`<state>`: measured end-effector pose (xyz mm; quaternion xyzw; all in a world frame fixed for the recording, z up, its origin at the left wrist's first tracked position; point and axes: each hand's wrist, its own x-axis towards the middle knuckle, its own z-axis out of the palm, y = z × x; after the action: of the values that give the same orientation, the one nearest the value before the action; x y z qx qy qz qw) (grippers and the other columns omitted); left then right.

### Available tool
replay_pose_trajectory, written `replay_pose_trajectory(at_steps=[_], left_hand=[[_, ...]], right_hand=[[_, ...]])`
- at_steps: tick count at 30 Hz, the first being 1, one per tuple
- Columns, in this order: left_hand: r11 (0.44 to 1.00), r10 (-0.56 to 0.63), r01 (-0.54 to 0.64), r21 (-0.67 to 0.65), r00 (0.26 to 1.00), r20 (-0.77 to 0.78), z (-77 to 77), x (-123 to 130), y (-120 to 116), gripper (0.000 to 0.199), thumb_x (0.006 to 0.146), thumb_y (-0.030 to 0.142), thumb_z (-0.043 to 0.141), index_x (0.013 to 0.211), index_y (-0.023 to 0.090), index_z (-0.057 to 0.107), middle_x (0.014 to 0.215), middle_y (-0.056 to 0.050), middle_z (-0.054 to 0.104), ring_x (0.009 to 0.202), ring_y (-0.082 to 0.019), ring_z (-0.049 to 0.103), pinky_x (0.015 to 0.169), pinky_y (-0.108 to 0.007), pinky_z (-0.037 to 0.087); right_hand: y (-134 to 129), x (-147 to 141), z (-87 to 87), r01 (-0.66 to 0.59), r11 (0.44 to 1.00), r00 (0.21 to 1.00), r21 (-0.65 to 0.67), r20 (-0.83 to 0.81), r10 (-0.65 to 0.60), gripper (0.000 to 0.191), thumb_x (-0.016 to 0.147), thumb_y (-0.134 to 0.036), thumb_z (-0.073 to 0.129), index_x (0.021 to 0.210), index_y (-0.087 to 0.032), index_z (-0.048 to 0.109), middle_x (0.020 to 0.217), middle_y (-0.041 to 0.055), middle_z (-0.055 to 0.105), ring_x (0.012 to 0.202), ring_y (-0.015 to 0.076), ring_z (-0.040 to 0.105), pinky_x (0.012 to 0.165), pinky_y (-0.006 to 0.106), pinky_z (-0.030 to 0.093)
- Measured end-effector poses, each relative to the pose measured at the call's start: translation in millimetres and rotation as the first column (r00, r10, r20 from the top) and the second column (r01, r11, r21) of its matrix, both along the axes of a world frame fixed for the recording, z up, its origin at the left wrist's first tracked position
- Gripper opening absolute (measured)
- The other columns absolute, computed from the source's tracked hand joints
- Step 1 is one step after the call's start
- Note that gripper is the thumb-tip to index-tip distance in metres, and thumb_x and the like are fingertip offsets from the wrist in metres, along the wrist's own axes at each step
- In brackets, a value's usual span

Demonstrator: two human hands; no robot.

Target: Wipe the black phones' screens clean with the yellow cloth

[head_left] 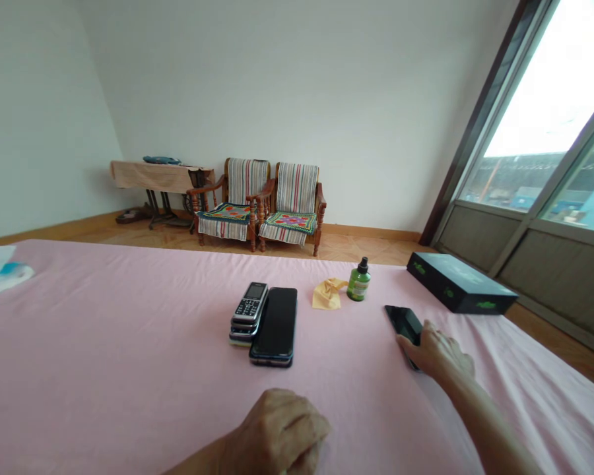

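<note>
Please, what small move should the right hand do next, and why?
Probably the right hand should firm its grip before lifting: its thumb and fingers are at the near half of the lone phone, which seems to rest on the pink cloth.

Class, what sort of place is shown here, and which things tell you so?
Probably a room in a home: two wooden chairs with patterned seat covers stand by the wall, a cloth-draped table is beside them, and a pink sheet lies in front.
</note>
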<state>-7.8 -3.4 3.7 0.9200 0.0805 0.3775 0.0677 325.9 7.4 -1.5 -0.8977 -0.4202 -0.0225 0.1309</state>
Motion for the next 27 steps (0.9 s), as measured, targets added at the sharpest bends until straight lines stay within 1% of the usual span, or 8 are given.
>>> replay_pose_trajectory(at_steps=[3, 6, 9, 12, 16, 18, 21, 27], left_hand=[[1.0, -0.004, 0.004, -0.003, 1.0, -0.006, -0.5, 0, 1, 0.019, 0.087, 0.005, 0.046, 0.098, 0.014, 0.058, 0.073, -0.004, 0.068, 0.068, -0.015, 0.065, 0.07, -0.026, 0.048], [1.0, 0.011, -0.011, 0.002, 1.0, 0.007, -2.3, 1, 1, 0.018, 0.086, 0.006, 0.046, 0.096, 0.014, 0.059, 0.072, -0.004, 0.067, 0.066, -0.015, 0.064, 0.068, -0.026, 0.048], [1.0, 0.021, -0.021, 0.0, 1.0, 0.013, -4.7, 2, 1, 0.018, 0.086, 0.006, 0.045, 0.095, 0.015, 0.059, 0.071, -0.003, 0.066, 0.064, -0.014, 0.064, 0.066, -0.026, 0.047], [1.0, 0.011, -0.011, 0.011, 1.0, 0.0, -6.1, 1, 2, 0.02, 0.085, 0.005, 0.045, 0.095, 0.015, 0.058, 0.072, -0.003, 0.067, 0.064, -0.014, 0.064, 0.067, -0.026, 0.047], [1.0, 0.017, -0.017, 0.024, 1.0, -0.007, -5.0, 1, 1, 0.017, 0.087, 0.007, 0.044, 0.094, 0.016, 0.057, 0.071, -0.003, 0.068, 0.065, -0.014, 0.065, 0.068, -0.026, 0.048], [0.999, 0.025, -0.024, 0.025, 1.0, -0.008, -4.0, 1, 1, 0.017, 0.087, 0.007, 0.044, 0.094, 0.016, 0.057, 0.071, -0.003, 0.067, 0.064, -0.014, 0.065, 0.067, -0.026, 0.048], [0.999, 0.026, -0.025, 0.037, 1.0, -0.008, -4.0, 1, 1, 0.018, 0.086, 0.005, 0.045, 0.094, 0.015, 0.057, 0.071, -0.003, 0.067, 0.065, -0.014, 0.065, 0.067, -0.025, 0.049], [0.999, 0.002, -0.002, 0.051, 1.0, 0.0, -4.3, 2, 2, 0.015, 0.088, 0.008, 0.046, 0.094, 0.015, 0.058, 0.073, -0.003, 0.068, 0.065, -0.015, 0.065, 0.069, -0.026, 0.05]], right_hand=[[0, 3, -3.5, 0.013, 1.0, 1.0, -0.023, -0.02, -0.014, 0.045, 0.076, -0.053, 0.055, 0.1, -0.015, 0.061, 0.104, 0.022, 0.066, 0.103, 0.0411, 0.06, 0.075, 0.054, 0.047], [3, 2, -2.8, 0.034, 0.999, 0.999, 0.012, -0.042, -0.033, 0.057, 0.069, -0.053, 0.061, 0.108, -0.012, 0.059, 0.108, 0.0258, 0.063, 0.107, 0.0436, 0.057, 0.077, 0.053, 0.047], [5, 3, 1.4, 0.048, 0.995, 0.994, 0.091, -0.1, -0.039, 0.075, 0.063, -0.051, 0.067, 0.122, -0.007, 0.052, 0.118, 0.0301, 0.056, 0.113, 0.0458, 0.053, 0.08, 0.054, 0.046], [6, 6, 5.7, 0.044, 0.977, 0.963, 0.208, -0.27, 0.014, 0.072, 0.064, -0.042, 0.067, 0.124, -0.006, 0.051, 0.12, 0.0282, 0.057, 0.115, 0.0426, 0.054, 0.083, 0.05, 0.048], [5, 1, 5.8, 0.041, 0.954, 0.826, 0.297, -0.547, 0.135, 0.035, 0.068, -0.033, 0.063, 0.095, -0.01, 0.065, 0.087, 0.0154, 0.07, 0.083, 0.0298, 0.068, 0.065, 0.036, 0.053], [5, -4, 3.7, 0.054, 0.946, 0.734, 0.321, -0.655, 0.18, 0.019, 0.07, -0.031, 0.061, 0.075, -0.013, 0.065, 0.065, 0.0087, 0.067, 0.059, 0.0219, 0.065, 0.052, 0.03, 0.05], [4, -11, 1.6, 0.097, 0.936, 0.62, 0.339, -0.756, 0.21, 0.021, 0.071, -0.032, 0.061, 0.058, -0.016, 0.057, 0.045, 0.0006, 0.053, 0.039, 0.0143, 0.053, 0.039, 0.025, 0.041], [6, -42, 7.6, 0.064, 0.905, 0.428, 0.42, -0.831, 0.356, 0.023, 0.07, -0.036, 0.066, 0.065, -0.015, 0.056, 0.051, -0.0024, 0.054, 0.041, 0.0094, 0.05, 0.039, 0.021, 0.039]])
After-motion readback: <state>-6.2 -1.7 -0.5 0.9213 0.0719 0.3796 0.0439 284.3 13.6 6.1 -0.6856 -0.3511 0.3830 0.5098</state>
